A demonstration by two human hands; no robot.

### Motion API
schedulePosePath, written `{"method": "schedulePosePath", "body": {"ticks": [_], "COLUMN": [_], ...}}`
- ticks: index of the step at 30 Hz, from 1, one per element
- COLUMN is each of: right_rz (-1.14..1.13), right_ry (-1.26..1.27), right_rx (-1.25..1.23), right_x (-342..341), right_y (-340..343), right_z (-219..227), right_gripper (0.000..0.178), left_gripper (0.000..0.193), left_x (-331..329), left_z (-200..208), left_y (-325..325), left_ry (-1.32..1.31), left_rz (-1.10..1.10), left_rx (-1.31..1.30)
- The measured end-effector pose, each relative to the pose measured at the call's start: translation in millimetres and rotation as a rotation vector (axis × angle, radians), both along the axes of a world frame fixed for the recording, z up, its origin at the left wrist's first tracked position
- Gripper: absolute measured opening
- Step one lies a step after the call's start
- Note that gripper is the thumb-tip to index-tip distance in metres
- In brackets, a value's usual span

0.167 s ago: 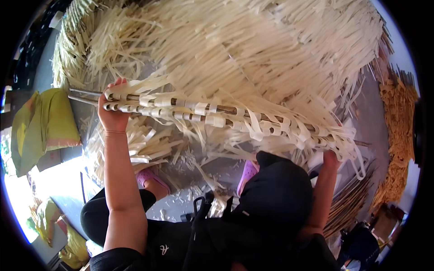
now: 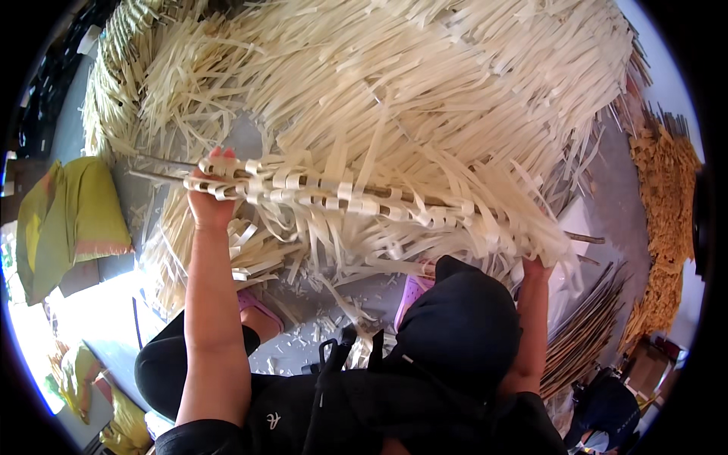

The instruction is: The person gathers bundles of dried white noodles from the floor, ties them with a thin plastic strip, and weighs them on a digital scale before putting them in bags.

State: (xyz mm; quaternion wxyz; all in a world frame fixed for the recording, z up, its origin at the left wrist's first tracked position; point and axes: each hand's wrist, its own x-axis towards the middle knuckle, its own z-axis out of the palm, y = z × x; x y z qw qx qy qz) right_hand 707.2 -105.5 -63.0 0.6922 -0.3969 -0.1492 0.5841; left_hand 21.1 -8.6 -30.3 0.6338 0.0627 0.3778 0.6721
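Note:
Two thin wooden sticks (image 2: 373,190), wound with looped pale flat strips, lie side by side across the middle, held up in front of me. My left hand (image 2: 212,199) is closed around them near their left ends, which poke out bare past the fingers. At the other end, my right hand (image 2: 537,268) grips the sticks from below; hanging strips cover most of its fingers. Loose pale strips (image 2: 504,208) trail from the sticks, thickest near the right hand. Bare stick tips (image 2: 585,238) stick out beyond it.
Beyond the sticks spreads a broad layer of pale strips (image 2: 425,83). A smaller strip pile (image 2: 178,262) lies at left, near a yellow-green sack (image 2: 83,205). Thin brown sticks (image 2: 588,326) are bundled at right, before a tan fringed stack (image 2: 661,220). Scraps litter the grey floor (image 2: 303,292).
My left hand has moved right and slightly nearer, while my right hand has shifted left. The hands are closer together, and the sticks' right tips show more plainly.

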Motion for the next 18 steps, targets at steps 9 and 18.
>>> {"method": "schedulePosePath", "body": {"ticks": [9, 18], "right_rz": [-0.091, 0.036], "right_ry": [-0.270, -0.250], "right_rx": [-0.003, -0.029], "right_x": [83, -77], "right_y": [4, 51], "right_z": [-59, -4], "right_gripper": [0.045, 0.028], "left_gripper": [0.040, 0.037], "left_x": [12, 39], "left_z": [-24, 17], "left_y": [21, 15], "left_ry": [0.145, 0.005], "left_rz": [-0.020, -0.234], "left_rx": [0.007, 0.137]}}
